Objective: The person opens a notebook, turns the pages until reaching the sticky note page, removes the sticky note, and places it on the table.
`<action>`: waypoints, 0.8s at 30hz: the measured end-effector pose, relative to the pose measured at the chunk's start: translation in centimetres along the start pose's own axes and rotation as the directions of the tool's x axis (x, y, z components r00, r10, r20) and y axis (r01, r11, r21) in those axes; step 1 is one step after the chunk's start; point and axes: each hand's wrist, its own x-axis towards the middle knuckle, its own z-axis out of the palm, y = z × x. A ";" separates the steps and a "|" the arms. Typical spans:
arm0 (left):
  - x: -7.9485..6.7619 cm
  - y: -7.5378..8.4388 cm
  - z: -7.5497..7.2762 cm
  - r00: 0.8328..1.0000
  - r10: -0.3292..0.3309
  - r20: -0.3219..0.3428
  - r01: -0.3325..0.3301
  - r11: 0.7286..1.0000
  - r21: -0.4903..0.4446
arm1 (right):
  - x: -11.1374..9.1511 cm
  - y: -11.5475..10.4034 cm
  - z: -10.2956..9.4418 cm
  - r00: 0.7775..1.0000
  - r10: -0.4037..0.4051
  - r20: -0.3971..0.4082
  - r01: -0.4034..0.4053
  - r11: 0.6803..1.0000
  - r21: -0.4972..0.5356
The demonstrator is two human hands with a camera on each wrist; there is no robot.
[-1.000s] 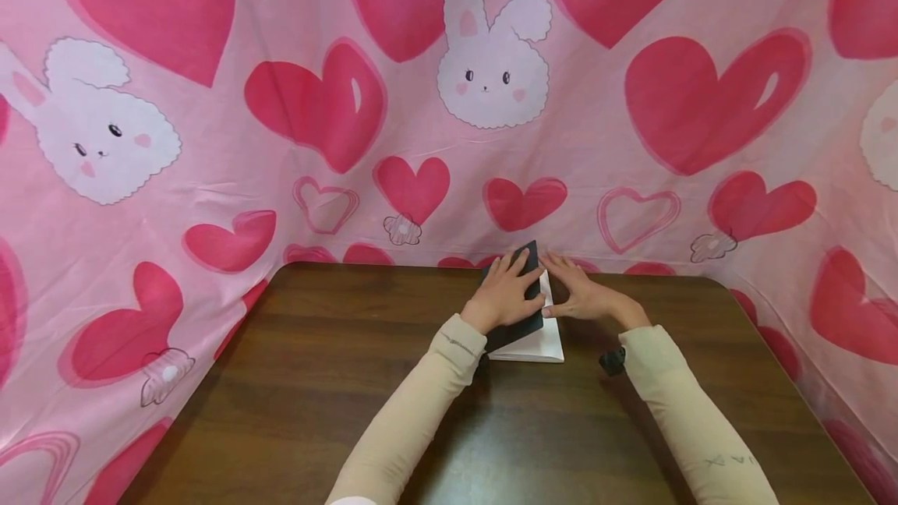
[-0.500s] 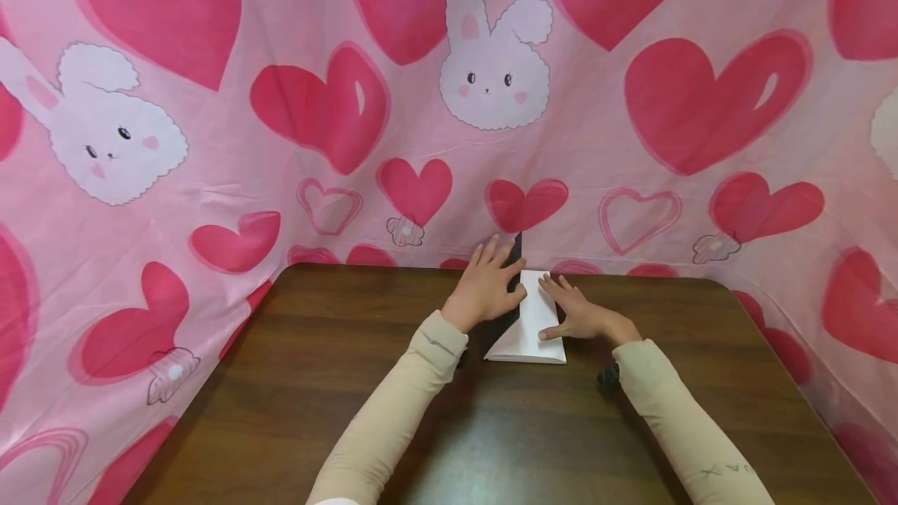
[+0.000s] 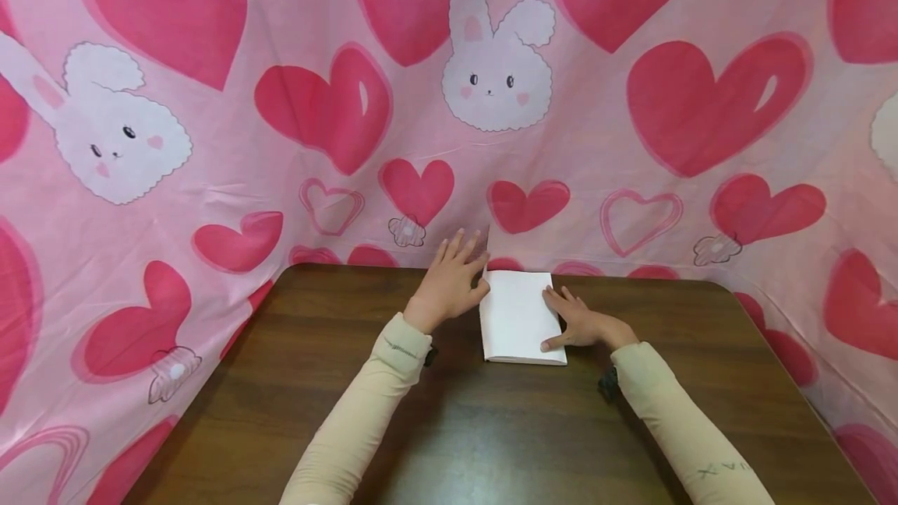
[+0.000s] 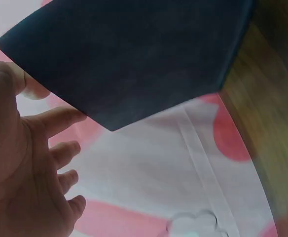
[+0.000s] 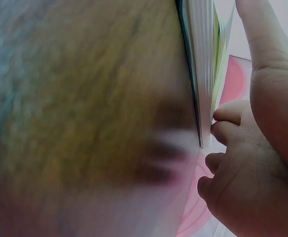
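Note:
A notebook (image 3: 517, 314) lies near the far edge of the table, a blank white page facing up. Its dark front cover (image 4: 129, 59) stands raised on the left side, seen nearly edge-on from the head. My left hand (image 3: 449, 279) has its fingers spread; thumb and index finger touch the free edge of the cover in the left wrist view. My right hand (image 3: 581, 319) is at the opposite side, thumb on the page near the lower right corner, fingertips at the right edge. The page block and the back cover show edge-on in the right wrist view.
The brown wooden table (image 3: 316, 380) has rounded far corners. Just behind it hangs a pink cloth (image 3: 414, 123) with hearts and rabbits, which also runs along both sides. A dark wrist device (image 3: 609, 382) sits under the right wrist.
The dark cover has swung up and to the left with my left hand, baring the white page. My right hand has come down onto the page's right side.

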 end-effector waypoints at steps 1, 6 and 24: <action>-0.3 -0.4 -0.1 1.000 -0.002 -0.004 0.002 1.000 0.004 | -0.1 0.0 0.0 1.000 -0.001 0.001 0.001 1.000 0.000; -1.7 -2.6 -0.6 0.999 -0.047 0.020 0.047 0.998 0.032 | -0.3 0.2 -0.1 1.000 -0.019 0.009 0.019 1.000 0.006; -3.9 -5.1 6.0 0.944 -0.168 0.283 0.153 0.985 0.075 | -0.7 0.4 0.0 1.000 -0.019 0.012 0.019 1.000 0.020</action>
